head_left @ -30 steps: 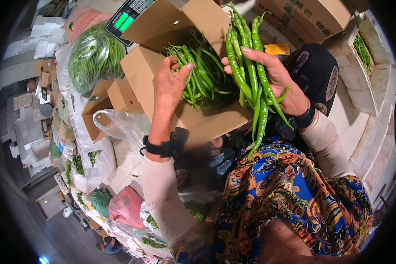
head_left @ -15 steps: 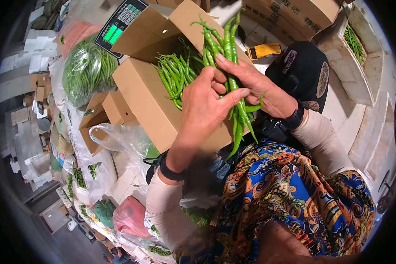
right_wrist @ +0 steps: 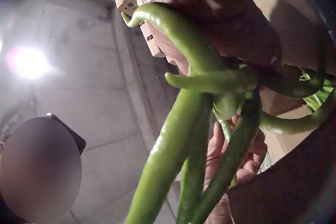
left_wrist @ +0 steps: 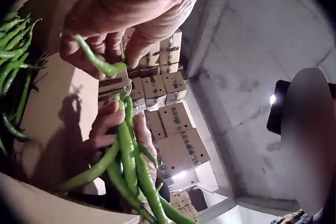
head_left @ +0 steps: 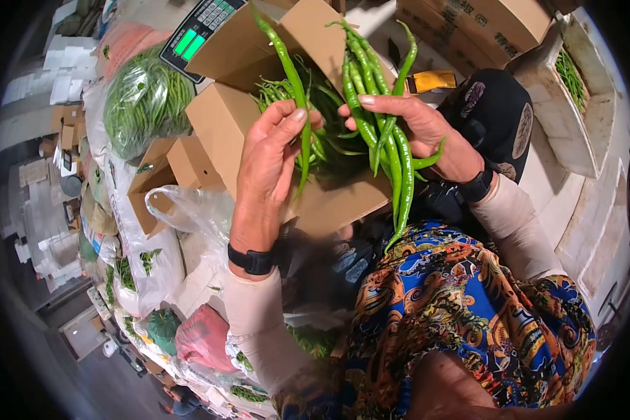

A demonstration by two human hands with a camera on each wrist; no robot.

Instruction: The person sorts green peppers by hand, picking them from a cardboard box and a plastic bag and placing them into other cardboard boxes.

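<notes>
My left hand pinches a single long green chili pepper upright between thumb and fingers, over the near left part of the open cardboard box. In the left wrist view that pepper is seen close under the fingers. A bunch of long green chili peppers lies across my right hand, the thumb pressed over it and the tips hanging toward my body. The right wrist view shows these peppers up close. Between the hands, more chili peppers lie inside the box, partly hidden by the hands.
A digital scale with a lit green display stands behind the box. A clear bag of green peppers is at the left, near a smaller box and a plastic bag. A white crate and stacked cartons stand right.
My left hand reached from the box to the bunch in the right hand, then drew back left with one chili pepper in its fingers. The right hand keeps hold of the bunch.
</notes>
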